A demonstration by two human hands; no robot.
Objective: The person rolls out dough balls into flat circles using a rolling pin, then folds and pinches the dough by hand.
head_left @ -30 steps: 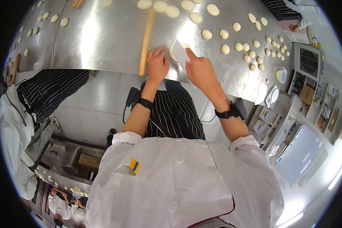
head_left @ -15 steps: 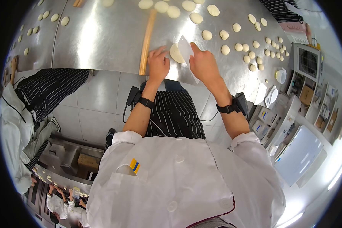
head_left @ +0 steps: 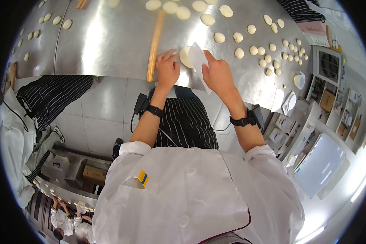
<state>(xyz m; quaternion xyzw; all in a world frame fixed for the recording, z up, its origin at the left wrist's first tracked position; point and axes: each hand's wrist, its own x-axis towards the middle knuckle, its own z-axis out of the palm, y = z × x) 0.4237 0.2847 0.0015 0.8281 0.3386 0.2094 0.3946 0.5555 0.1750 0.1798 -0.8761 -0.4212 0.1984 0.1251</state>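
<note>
From here I see the right hand (head_left: pixel 219 75) with its fingers closed on a white scraper (head_left: pixel 198 61), which hides one edge of a flat dough round (head_left: pixel 184 57) near the bench (head_left: pixel 118 49) edge. The left hand (head_left: pixel 168 70), its fingers loosely bent and apart, is between that round and the pin (head_left: pixel 155 49) (whether it touches the pin, I can't tell).

The white jacket (head_left: pixel 191 193) had round buttons (head_left: pixel 184 221), rolled sleeves (head_left: pixel 135 148) and a yellow-and-blue tab (head_left: pixel 143 178); the apron (head_left: pixel 186 122) was black with white stripes, the wrist straps (head_left: pixel 154 110) black.
</note>
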